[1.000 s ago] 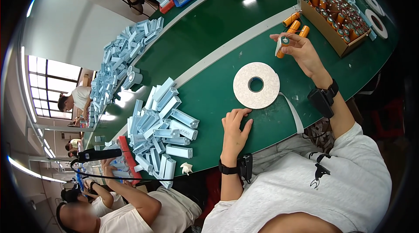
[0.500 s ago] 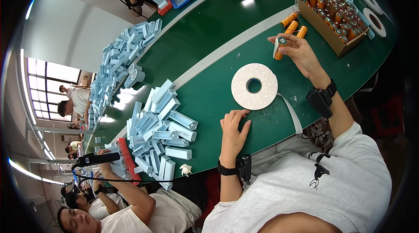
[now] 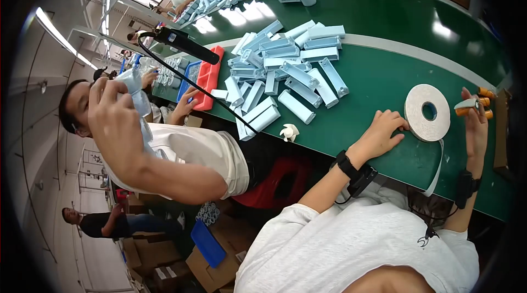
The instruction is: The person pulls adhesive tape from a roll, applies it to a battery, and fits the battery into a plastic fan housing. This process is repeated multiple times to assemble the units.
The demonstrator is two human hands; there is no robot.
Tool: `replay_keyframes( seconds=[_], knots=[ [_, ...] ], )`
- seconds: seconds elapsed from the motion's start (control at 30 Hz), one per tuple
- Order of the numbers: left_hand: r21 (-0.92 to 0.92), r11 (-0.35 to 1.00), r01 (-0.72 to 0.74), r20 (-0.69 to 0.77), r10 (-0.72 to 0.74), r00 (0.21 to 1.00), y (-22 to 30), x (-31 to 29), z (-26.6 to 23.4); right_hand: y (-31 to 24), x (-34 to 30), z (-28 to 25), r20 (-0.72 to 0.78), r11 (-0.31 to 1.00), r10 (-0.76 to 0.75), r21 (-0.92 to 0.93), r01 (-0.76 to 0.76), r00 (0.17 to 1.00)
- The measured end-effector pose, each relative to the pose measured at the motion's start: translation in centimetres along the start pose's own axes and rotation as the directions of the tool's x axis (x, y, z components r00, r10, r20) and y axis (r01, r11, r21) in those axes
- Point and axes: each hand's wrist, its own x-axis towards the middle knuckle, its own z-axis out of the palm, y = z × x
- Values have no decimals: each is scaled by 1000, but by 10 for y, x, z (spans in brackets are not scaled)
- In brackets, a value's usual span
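My right hand (image 3: 476, 131) is closed around an orange cylindrical battery (image 3: 465, 111) with a pale strip along it, held above the table at the far right. More orange batteries (image 3: 486, 93) lie just beyond the fingers. A large roll of white double-sided tape (image 3: 413, 114) lies flat on the green table, its loose tail hanging over the front edge. Beside the roll's left side, my left hand (image 3: 379, 135) rests on the tabletop, fingers stretched and holding nothing. Each wrist wears a black strapped device.
Light blue plastic housings (image 3: 296, 107) are heaped left of my left hand, with a small white fan wheel (image 3: 289, 132) near the edge. A co-worker's raised hand (image 3: 112, 123) holds a pale translucent piece. A black rod-shaped device (image 3: 189, 46) and red tray (image 3: 208, 79) stand nearby; a cardboard box (image 3: 502, 134) is far right.
The view has swung left, so the table's things appear farther right. My right hand still grips the battery; my left still rests by the tape roll. The co-worker's arm now looms larger.
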Motion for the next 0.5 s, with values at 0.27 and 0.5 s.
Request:
replay_keyframes(
  seconds=[0.27, 0.5],
  knots=[
    [-7, 1000, 19, 12, -19, 1000, -1, -2, 0, 6, 6, -4, -10, 1000, 14, -28, -15, 1000],
    [15, 1000, 6, 50, -7, 999, 1, 5, 1, -1, 4, 2, -44, 998, 28, 49, -26, 999]
  ],
)
